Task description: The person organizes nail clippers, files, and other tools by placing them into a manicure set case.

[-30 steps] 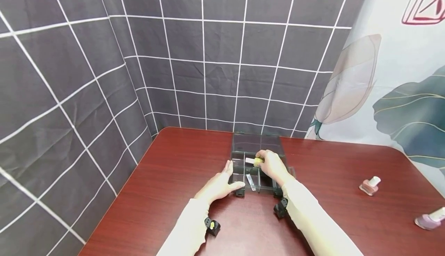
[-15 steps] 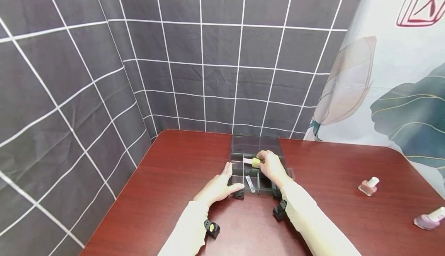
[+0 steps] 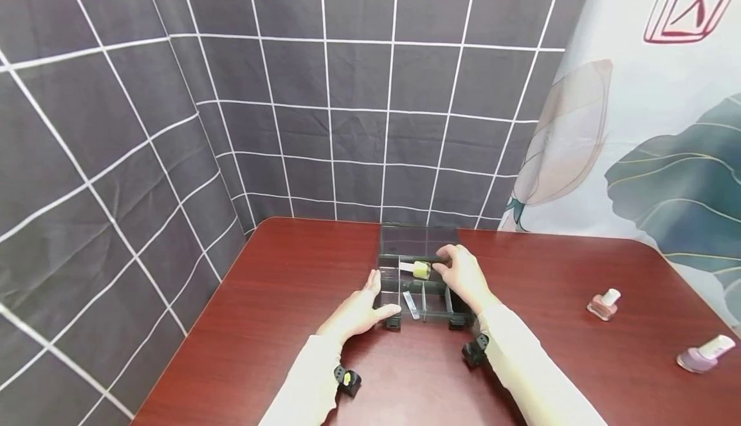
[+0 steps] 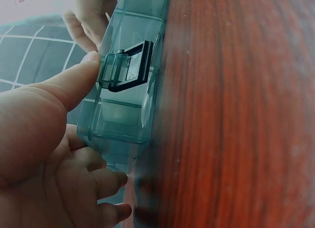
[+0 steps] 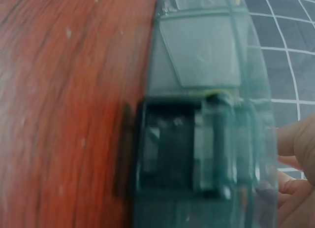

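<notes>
A clear, dark-tinted compartment box (image 3: 389,298) sits on the table, its lid (image 3: 419,240) folded back. In a rear compartment lies a yellow nail polish bottle (image 3: 421,270), its pale cap pointing left. My right hand (image 3: 466,279) is just right of that bottle, fingers apart and holding nothing. At the box's front left corner is my left hand (image 3: 354,315); its straight thumb touches the front rim by a black latch (image 4: 135,65), and the other fingers extend along the left side. A pale flat strip (image 3: 411,305) shows in a front compartment.
On the right of the table stand a pink nail polish bottle (image 3: 603,304) and, nearer the edge, a purple one (image 3: 703,355). A dark tile-patterned cloth (image 3: 359,130) hangs behind the table. Another latch (image 5: 170,149) projects from the box front.
My right hand has let go of the yellow nail polish bottle and drawn back to the right. The bottle now lies in the rear compartment. My left hand stays by the box.
</notes>
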Demonstrator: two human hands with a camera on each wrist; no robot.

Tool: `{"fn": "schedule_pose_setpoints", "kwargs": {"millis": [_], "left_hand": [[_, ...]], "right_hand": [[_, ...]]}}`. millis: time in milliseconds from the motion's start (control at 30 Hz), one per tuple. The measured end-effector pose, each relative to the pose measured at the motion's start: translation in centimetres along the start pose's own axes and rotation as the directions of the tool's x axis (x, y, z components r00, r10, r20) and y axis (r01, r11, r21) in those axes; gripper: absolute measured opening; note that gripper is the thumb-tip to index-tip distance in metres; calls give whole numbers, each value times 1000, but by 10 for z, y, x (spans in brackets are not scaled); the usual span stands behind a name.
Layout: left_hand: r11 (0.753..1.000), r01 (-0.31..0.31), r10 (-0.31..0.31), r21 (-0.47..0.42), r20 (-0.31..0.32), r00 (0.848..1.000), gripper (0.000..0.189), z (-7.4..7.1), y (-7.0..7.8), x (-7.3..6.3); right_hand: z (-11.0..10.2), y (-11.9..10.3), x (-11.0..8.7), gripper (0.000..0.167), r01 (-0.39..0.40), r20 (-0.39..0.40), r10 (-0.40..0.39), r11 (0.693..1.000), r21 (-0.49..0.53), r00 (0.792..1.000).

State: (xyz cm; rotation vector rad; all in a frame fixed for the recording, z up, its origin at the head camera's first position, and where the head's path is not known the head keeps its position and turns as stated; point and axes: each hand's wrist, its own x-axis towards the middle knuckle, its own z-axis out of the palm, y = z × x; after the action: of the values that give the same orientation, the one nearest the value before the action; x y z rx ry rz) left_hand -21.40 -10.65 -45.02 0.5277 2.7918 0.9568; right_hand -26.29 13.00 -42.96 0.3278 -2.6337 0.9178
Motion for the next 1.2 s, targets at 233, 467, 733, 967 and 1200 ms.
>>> {"fn": "schedule_pose_setpoints", "kwargs": {"millis": [233,467,733,967,1200], "left_hand": [[1000,-1,1,-18,12,1000,87,-2,1,0],[999,1,0,-36,15,1000,88,-3,0,1],[999,-6,7,-33,17,1000,87,-1,-1,0],[999,-13,13,-36,9,1000,89,1,-2,1],[999,-23,23,-40,-15,1000,90,3,-2,1]], "right_hand": [[-15,5,-6,23,-16,-40,17,1000,24,999],[-27,13,-12,24,-45,-79,46,999,17,996],[-39,23,-23,23,-92,-104,94,995,30,990],[-52,36,-33,24,-109,-117,110,994,17,987],[-68,49,-46,25,-147,-141,146,989,5,979]]}}
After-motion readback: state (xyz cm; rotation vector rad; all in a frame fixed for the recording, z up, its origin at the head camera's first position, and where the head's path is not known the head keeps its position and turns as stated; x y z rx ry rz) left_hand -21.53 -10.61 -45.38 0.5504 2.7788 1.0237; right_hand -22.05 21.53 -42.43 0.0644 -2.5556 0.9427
